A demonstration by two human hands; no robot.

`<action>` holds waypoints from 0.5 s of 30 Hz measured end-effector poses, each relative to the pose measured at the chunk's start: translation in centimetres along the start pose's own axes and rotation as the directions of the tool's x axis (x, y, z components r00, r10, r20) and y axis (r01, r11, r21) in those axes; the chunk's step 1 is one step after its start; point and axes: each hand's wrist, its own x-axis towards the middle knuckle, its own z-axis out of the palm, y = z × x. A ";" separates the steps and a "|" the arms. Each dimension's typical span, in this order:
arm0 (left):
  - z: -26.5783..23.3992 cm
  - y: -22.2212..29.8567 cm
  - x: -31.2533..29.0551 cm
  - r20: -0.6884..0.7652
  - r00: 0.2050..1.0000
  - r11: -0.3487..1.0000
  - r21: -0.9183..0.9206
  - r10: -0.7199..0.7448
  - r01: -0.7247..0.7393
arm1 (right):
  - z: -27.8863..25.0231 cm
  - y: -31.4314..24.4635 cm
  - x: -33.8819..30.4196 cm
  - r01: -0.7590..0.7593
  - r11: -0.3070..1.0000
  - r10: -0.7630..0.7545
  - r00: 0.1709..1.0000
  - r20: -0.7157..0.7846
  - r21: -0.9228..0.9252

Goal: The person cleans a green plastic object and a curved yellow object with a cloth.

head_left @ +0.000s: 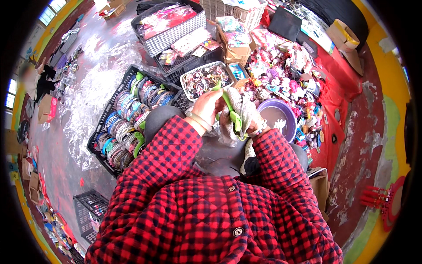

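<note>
Holding: one green headband with leaf-like ends (236, 119), raised before me, left of the purple basin (292, 119). Left hand (207, 107): fingers closed on its upper part. Right hand (257, 126): gripping grey cloth (241, 106) against it. Handling, presumed: light, springy, soft-skinned; best held by the band, sparing the leaf tips.

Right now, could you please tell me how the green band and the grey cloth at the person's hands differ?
The green band is bright, while the grey cloth is pale and muted. The green band is narrow with a smooth look; the grey cloth is bulkier and looks textured. The green band lies over part of the grey cloth, which is bunched up. Both are between the left hand and the right hand.
</note>
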 end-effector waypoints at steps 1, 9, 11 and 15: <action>-0.6 -0.2 0.5 -0.030 1.000 0.999 -0.047 -0.005 0.003 | 0.1 -0.1 0.0 -0.110 0.948 0.109 0.994 0.019 0.297; -0.1 2.2 -0.2 -0.180 0.982 0.992 -0.124 -0.049 0.026 | 0.4 -1.8 0.4 -0.226 0.516 0.381 0.924 0.015 0.826; -0.6 2.3 -0.4 -0.184 0.983 0.996 -0.090 -0.003 -0.014 | 0.6 -1.6 0.3 -0.161 0.513 0.385 0.921 -0.058 0.843; -0.6 2.4 -0.1 -0.256 0.967 0.989 -0.140 0.001 -0.038 | -0.6 -0.7 1.5 -0.104 0.382 0.460 0.883 -0.091 0.918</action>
